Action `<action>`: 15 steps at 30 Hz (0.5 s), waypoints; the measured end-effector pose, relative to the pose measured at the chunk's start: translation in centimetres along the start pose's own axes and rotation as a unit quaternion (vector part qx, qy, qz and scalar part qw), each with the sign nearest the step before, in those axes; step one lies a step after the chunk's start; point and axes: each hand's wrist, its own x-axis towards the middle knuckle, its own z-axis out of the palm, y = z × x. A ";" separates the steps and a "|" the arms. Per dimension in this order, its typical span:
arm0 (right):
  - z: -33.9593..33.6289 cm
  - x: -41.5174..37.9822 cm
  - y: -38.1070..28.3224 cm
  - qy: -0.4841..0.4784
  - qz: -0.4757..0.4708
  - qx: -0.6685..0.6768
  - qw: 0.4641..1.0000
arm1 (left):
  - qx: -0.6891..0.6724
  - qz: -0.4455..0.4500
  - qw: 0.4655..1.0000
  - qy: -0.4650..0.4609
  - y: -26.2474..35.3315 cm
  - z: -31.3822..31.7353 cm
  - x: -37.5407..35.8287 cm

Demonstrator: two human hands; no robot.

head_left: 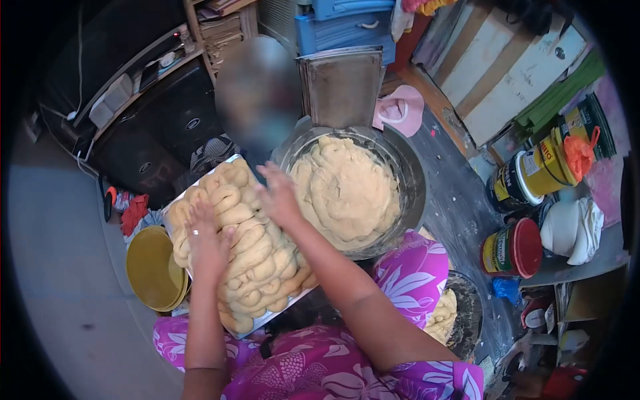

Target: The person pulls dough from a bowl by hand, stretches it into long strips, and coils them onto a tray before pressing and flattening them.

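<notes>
Twisted, rope-like lumps of pale dough [257, 250] are heaped along a white tray [283, 311] that slants across my lap. My left hand [208, 243], with a ring on one finger, lies flat on the dough's left side, its fingers stretched out. Near the upper right edge of the dough is my right hand [279, 197], fingers spread; whether it touches the dough is hard to tell. Just right of it, a wide dark basin [415, 180] holds a large rounded mass of dough [347, 190].
Olive-yellow tubs [148, 267] stand left of the tray. By my right knee, a second dark basin [472, 317] contains more dough [442, 319]. Several paint buckets [510, 248] line the right side. A pink cap [401, 110] lies behind the large basin, near a blurred figure [259, 93].
</notes>
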 end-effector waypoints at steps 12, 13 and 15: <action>-5.6 -19.5 25.6 -0.077 0.484 -0.320 0.811 | 0.100 0.265 0.922 -0.262 14.3 8.0 -1.2; -5.5 -18.9 25.3 -0.030 0.434 -0.331 0.837 | 0.109 0.279 0.915 -0.270 14.3 8.3 -1.3; -5.4 -15.8 24.2 -0.115 0.390 -0.320 0.856 | 0.124 0.301 0.904 -0.278 14.3 9.2 -1.3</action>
